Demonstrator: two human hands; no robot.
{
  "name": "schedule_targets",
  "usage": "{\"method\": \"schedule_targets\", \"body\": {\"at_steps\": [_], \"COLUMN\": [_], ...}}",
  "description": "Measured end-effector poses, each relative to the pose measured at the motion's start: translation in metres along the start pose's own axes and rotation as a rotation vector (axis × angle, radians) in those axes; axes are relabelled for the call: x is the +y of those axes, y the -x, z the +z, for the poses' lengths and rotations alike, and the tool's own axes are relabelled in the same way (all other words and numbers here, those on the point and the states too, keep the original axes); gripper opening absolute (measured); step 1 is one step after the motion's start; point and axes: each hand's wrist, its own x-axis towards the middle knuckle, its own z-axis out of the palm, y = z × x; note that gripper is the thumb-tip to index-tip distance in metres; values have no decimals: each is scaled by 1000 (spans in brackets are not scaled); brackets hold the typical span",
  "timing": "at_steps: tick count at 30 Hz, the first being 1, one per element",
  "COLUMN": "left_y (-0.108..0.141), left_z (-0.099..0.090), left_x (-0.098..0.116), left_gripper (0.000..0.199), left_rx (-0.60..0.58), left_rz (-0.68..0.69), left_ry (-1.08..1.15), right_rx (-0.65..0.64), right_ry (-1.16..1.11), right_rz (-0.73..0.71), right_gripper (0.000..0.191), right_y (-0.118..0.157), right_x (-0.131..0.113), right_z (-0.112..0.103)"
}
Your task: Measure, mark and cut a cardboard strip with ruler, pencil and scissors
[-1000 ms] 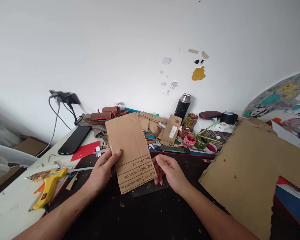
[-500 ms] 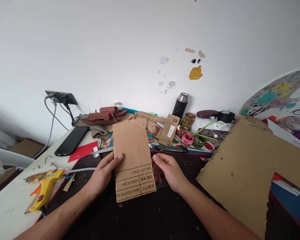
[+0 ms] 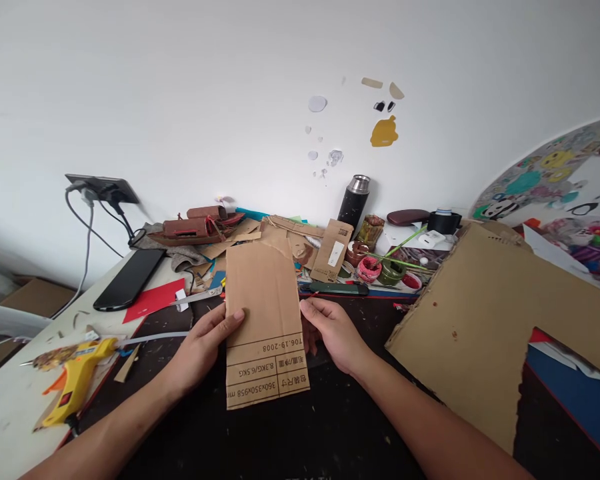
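Observation:
A tan cardboard piece (image 3: 263,300) with printed lines and upside-down text near its lower end is held above the dark work surface. My left hand (image 3: 207,340) grips its left edge, thumb on the front and fingers behind. At the right edge is my right hand (image 3: 335,337), with thumb and index finger pressed together by the cardboard's side; its other fingers are curled, partly behind the piece. The top end of the cardboard has a slanted right corner.
A yellow glue gun (image 3: 75,387) and a black phone (image 3: 129,280) lie at left. Behind are a brown model boat (image 3: 190,230), scraps, a black flask (image 3: 354,203) and paint jars (image 3: 369,269). A large cardboard sheet (image 3: 470,320) covers the right side.
The view has shifted slightly, so the background sits further left and higher. The cardboard stands a little more upright, and both hands keep their places at its sides.

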Motion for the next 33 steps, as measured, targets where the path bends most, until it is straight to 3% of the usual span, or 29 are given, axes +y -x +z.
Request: {"method": "schedule_targets", "body": {"at_steps": [10, 15, 19, 22, 26, 33], "left_y": [-3, -1, 0, -2, -8, -16], "left_z": [3, 5, 4, 5, 4, -14], "left_x": [2, 5, 8, 15, 30, 48], "left_gripper": [57, 58, 61, 57, 35, 35], "left_rx": [-21, 28, 129, 323, 578, 644], "left_rz": [-61, -57, -7, 105, 259, 372], "left_ry": [35, 42, 73, 187, 375, 468], "right_rx": [-17, -24, 2, 56, 79, -73], "right_ry": [37, 34, 14, 1, 81, 558], "right_rz": [12, 11, 23, 2, -48, -99], "right_gripper": [58, 56, 53, 53, 55, 49], "right_y": [0, 1, 1, 1, 2, 12], "right_x": [0, 0, -1, -4, -6, 5], "right_z": [1, 0, -1, -2, -3, 4]}}
